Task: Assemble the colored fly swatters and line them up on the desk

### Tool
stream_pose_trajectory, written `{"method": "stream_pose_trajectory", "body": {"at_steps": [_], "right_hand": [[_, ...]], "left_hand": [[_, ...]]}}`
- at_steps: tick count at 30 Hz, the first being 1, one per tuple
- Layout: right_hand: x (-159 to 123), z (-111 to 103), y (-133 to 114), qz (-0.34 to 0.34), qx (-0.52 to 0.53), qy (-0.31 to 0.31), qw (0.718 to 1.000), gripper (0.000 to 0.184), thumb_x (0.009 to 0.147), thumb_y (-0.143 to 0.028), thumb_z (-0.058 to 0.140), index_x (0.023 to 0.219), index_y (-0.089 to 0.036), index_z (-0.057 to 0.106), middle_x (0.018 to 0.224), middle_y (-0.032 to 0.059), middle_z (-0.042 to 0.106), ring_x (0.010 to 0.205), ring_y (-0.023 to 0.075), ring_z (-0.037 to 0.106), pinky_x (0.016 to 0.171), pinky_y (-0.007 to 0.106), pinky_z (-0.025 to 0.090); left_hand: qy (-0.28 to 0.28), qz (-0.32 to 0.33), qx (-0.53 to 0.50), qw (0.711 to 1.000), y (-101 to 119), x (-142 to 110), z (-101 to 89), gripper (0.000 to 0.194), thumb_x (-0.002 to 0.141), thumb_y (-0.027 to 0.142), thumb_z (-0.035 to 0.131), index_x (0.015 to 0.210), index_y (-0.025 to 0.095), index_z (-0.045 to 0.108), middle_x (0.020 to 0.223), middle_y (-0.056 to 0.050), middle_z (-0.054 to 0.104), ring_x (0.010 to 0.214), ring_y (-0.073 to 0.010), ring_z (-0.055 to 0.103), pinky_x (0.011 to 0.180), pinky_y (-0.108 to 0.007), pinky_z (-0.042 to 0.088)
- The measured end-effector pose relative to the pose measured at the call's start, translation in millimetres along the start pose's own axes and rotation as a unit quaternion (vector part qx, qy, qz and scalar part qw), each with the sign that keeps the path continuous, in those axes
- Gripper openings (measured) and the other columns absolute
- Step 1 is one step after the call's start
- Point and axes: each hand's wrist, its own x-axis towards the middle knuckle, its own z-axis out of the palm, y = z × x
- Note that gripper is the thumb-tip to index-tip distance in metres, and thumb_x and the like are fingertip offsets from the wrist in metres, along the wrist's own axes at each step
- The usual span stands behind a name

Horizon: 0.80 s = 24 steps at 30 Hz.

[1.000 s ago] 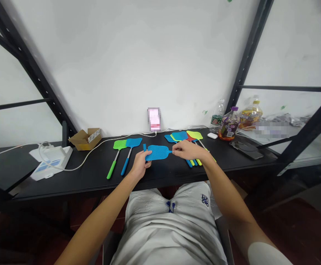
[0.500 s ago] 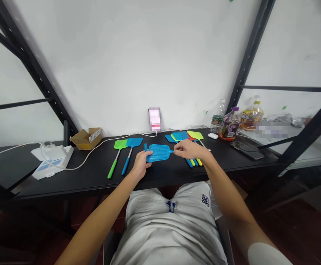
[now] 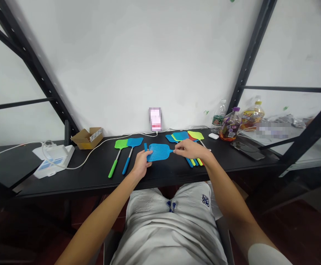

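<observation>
A blue fly swatter (image 3: 159,152) lies across in front of me above the black table, its perforated head pointing left. My left hand (image 3: 142,163) grips the far end of the head between thumb and fingers. A short blue strip (image 3: 145,147) sticks up beside that thumb; whether it is a separate part I cannot tell. My right hand (image 3: 189,148) pinches the narrow neck of the swatter, and its fingers hide what lies there. Left of my hands are a green fly swatter (image 3: 118,151) and another blue fly swatter (image 3: 131,151), heads slightly overlapping. Several more swatters (image 3: 195,135) lie partly under my right hand.
On the black table (image 3: 94,176) stand an open cardboard box (image 3: 87,139) and a white box (image 3: 54,162) with a cable. A lit phone (image 3: 155,119) leans on the wall. To the right are bottles (image 3: 230,125), a white case (image 3: 213,136) and a dark phone (image 3: 247,151).
Both hands keep their hold on the blue fly swatter, almost still. The whole view has shifted very slightly.
</observation>
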Motion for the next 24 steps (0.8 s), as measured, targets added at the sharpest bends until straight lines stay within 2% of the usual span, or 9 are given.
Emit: {"method": "stream_pose_trajectory", "body": {"at_steps": [10,17,21,24], "right_hand": [[0.9,0.4,2.4,0.002,-0.007,0.008,1.0,0.042,0.092,-0.045,0.05,0.06,-0.018,0.045,0.058,-0.0014,0.043,0.056,0.0111,0.033,0.056,0.03,0.02],[0.3,-1.5,12.3,0.053,-0.055,0.04,0.996,0.05,0.091,-0.051,0.051,0.055,-0.018,0.041,0.054,-0.0013,0.038,0.054,0.0116,0.031,0.056,0.031,0.018],[-1.9,-5.1,16.5,0.039,-0.054,0.049,0.997,0.051,0.092,-0.051,0.05,0.055,-0.018,0.039,0.053,-0.0024,0.036,0.053,0.0111,0.03,0.056,0.031,0.02],[-1.2,-4.0,14.3,0.024,-0.046,0.051,0.997,0.05,0.094,-0.053,0.048,0.058,-0.018,0.044,0.055,-0.0018,0.041,0.054,0.0112,0.033,0.056,0.03,0.021]], "left_hand": [[0.011,0.006,-0.003,1.0,1.0,-1.8,2.4,0.03,0.068,0.024,0.073,0.066,0.02,0.043,0.048,0.011,0.034,0.032,-0.002,0.023,0.037,-0.02,0.013],[0.038,0.014,-0.02,0.999,2.0,-1.2,2.3,0.033,0.068,0.023,0.071,0.065,0.021,0.038,0.048,0.011,0.034,0.031,-0.0019,0.023,0.037,-0.02,0.014],[0.038,0.014,-0.021,0.999,2.3,-1.1,2.6,0.032,0.068,0.023,0.07,0.065,0.021,0.038,0.048,0.011,0.035,0.031,-0.0021,0.024,0.037,-0.019,0.014],[0.03,0.01,-0.016,0.999,2.0,-1.2,2.4,0.034,0.069,0.024,0.072,0.065,0.021,0.038,0.047,0.011,0.034,0.031,-0.0024,0.025,0.037,-0.019,0.015]]}}
